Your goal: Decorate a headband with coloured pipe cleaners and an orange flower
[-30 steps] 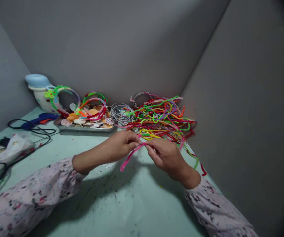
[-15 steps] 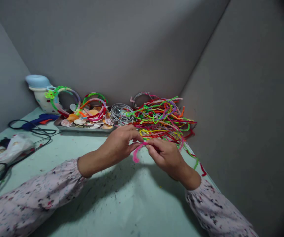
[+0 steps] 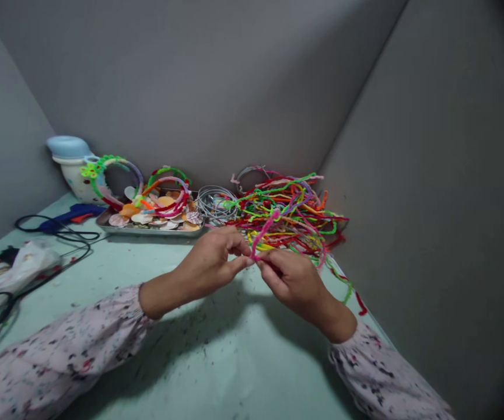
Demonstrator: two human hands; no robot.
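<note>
Now swung upward instead of drooping, the pink pipe cleaner (image 3: 264,232) is pinched between left hand (image 3: 210,262) and right hand (image 3: 291,279), both gripping it above the desk (image 3: 217,361).

Two hands, the left hand (image 3: 210,262) and right hand (image 3: 293,280), pinch one pink pipe cleaner (image 3: 264,232). Beyond them: one tray (image 3: 147,228), one tangled heap of pipe cleaners (image 3: 291,210), uncountable.

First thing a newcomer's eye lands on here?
The bright tangle of pipe cleaners heaped in the far right corner of the table. Next, the left hand and right hand meeting mid-table, pinching a pink pipe cleaner whose free end points up. A tray of shells and hoops sits far left.
</note>
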